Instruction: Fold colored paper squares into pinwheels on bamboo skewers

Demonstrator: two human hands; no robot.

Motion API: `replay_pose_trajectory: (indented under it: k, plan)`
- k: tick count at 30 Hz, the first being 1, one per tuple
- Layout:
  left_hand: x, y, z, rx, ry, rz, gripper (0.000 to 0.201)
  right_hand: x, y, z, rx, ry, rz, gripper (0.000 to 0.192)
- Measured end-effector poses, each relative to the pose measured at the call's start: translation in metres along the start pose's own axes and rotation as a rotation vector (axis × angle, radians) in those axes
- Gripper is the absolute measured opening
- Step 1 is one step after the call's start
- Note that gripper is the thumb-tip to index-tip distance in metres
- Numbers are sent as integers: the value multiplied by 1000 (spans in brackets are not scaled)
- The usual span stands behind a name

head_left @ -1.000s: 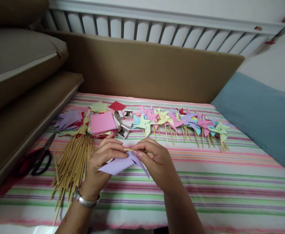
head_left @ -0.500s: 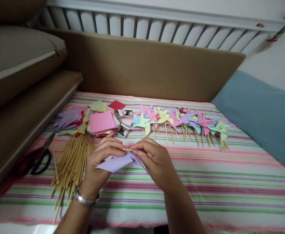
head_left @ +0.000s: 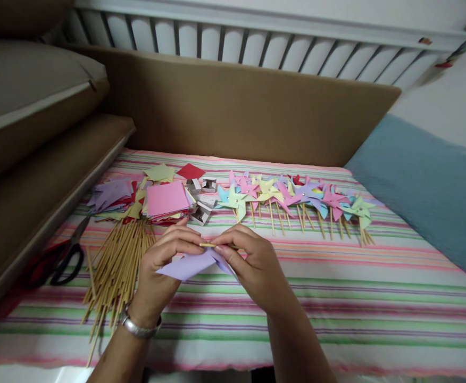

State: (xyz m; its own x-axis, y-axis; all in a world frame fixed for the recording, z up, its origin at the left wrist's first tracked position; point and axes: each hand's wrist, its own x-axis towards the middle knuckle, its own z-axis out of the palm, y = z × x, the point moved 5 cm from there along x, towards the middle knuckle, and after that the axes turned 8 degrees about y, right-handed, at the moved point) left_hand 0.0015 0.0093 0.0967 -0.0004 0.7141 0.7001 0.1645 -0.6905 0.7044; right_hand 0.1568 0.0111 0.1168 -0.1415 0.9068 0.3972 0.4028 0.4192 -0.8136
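Note:
My left hand [head_left: 164,268] and my right hand [head_left: 252,263] meet over the striped cloth [head_left: 336,298], both pinching a purple paper pinwheel [head_left: 189,264]. A thin wooden stick [head_left: 208,245] shows between the fingertips at the pinwheel's centre. A metal bracelet sits on my left wrist. Just left of my left hand lies a pile of wooden sticks [head_left: 117,266]. Beyond the hands sits a stack of coloured paper squares [head_left: 166,200], pink on top.
A row of finished pinwheels [head_left: 297,199] on sticks lies across the far part of the cloth. Small white boxes [head_left: 201,205] sit beside the paper stack. Black-handled scissors [head_left: 67,255] lie at the left. Brown cushions [head_left: 37,133] rise left and behind; a blue cushion [head_left: 428,197] is at right.
Both hands with the purple pinwheel have shifted slightly up and left in the view. The grip looks the same.

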Motion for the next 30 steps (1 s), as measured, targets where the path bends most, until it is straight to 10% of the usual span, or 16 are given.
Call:
replay_pose_trajectory:
  k: [30]
  plan:
    - [-1,-4,0,18,9,-53,10,0,2,2,0,11,15,19]
